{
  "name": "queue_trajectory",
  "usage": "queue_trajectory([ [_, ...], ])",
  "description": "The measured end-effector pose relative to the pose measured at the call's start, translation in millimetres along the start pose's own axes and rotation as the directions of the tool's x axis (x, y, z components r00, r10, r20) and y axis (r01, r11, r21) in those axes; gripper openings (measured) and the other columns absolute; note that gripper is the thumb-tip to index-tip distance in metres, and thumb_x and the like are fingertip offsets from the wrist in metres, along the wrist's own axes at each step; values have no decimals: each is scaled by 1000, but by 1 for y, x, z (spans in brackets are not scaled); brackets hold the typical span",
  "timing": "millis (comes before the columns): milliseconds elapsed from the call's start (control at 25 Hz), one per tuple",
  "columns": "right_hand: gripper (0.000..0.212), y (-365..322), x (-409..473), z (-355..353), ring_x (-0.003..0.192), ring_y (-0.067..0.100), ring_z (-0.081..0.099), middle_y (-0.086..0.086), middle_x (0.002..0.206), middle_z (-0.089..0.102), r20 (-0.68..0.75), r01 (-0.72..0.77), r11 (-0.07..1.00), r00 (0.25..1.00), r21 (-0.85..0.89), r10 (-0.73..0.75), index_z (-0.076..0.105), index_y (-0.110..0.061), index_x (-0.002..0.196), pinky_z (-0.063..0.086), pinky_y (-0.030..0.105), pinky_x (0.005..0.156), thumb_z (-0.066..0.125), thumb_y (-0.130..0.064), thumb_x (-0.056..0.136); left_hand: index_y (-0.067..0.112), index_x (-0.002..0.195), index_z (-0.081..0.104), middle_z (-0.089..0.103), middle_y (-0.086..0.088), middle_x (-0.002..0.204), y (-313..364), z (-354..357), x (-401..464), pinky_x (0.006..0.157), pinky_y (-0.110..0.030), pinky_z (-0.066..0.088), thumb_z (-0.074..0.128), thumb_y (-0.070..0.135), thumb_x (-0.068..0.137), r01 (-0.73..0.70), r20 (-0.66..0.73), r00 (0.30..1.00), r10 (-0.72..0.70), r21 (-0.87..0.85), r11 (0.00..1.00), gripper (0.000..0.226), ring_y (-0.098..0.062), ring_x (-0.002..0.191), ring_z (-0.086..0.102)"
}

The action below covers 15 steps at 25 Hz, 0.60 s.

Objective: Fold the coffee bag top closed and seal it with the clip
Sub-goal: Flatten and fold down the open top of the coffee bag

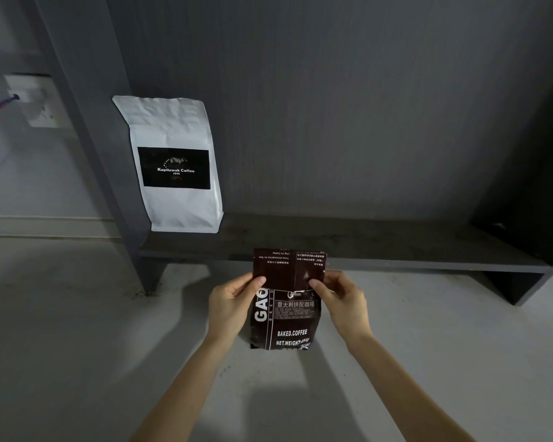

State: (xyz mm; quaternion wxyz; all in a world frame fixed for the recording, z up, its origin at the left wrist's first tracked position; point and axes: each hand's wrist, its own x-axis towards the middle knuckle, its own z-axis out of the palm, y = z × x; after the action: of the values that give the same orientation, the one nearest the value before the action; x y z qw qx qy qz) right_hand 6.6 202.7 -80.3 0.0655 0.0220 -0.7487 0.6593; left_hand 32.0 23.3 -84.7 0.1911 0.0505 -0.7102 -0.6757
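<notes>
Both hands hold the dark coffee bag (pixel 284 317) by its upper part, one at each side edge. Left hand (pixel 232 303) pinches the bag's left edge, thumb on the front face and fingers curled behind. Right hand (pixel 340 298) grips the right edge the same way, thumb tip pressed on the front just under the flap (pixel 289 266). That flap, the bag's top, is bent over so its printing reads upside down; it stands above the thumbs, not yet flat against the bag. White print on the front reads BAKED.COFFEE and NET.WEIGHT. The bag is upright over the pale floor (pixel 77 346), just in front of the front edge of a low dark shelf (pixel 396 247); whether its bottom touches the floor I cannot tell. At the shelf's left end a white bag (pixel 173 164) with a black label stands against the back panel. A wall socket (pixel 39 100) sits far left.
</notes>
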Motion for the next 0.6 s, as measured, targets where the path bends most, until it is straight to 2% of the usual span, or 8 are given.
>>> queue_trajectory([
  [120,19,-1,8,6,57,-4,58,-13,65,63,-44,-11,998,999,-62,8,57,-29,62,41,3,50,70,-21,74,4,98,66,66,2,88,-5,4,10,65,2,43,69,13,75,-6,-119,993,18,97,995,25,-4,81,64],
  [280,27,3,14,10,52,-1,55,-10,59,61,-62,-27,998,998,-57,23,52,-28,55,42,9,49,69,-23,75,2,98,65,65,1,87,-9,8,15,65,2,44,70,13,74,-25,-157,987,43,114,993,26,-8,80,63],
  [360,29,3,17,11,49,0,53,-8,58,59,-60,-15,996,998,-91,10,48,-27,55,41,12,49,68,-23,76,2,98,65,65,2,87,-9,10,16,65,2,44,70,14,74,-12,-179,983,30,100,995,27,-6,78,63],
  [440,29,1,18,13,48,-6,53,-8,59,56,-48,6,992,999,-125,-12,47,-27,57,38,6,45,66,-23,78,5,99,66,66,5,88,-9,12,17,66,1,44,69,14,76,1,-172,985,15,92,996,25,2,76,63],
  [520,20,-1,19,14,50,-7,55,-10,64,58,-34,18,992,999,-129,-23,51,-26,65,38,3,45,64,-23,80,15,97,67,66,13,88,-9,12,17,67,1,43,66,14,78,-20,-102,994,33,128,992,19,14,74,61],
  [600,9,-1,18,13,60,-3,58,-13,72,62,-10,15,995,1000,-100,-16,55,-23,76,40,1,47,64,-24,80,31,92,64,65,19,89,-7,10,14,70,-1,44,64,14,80,-25,-8,1000,26,129,991,21,14,79,60],
])
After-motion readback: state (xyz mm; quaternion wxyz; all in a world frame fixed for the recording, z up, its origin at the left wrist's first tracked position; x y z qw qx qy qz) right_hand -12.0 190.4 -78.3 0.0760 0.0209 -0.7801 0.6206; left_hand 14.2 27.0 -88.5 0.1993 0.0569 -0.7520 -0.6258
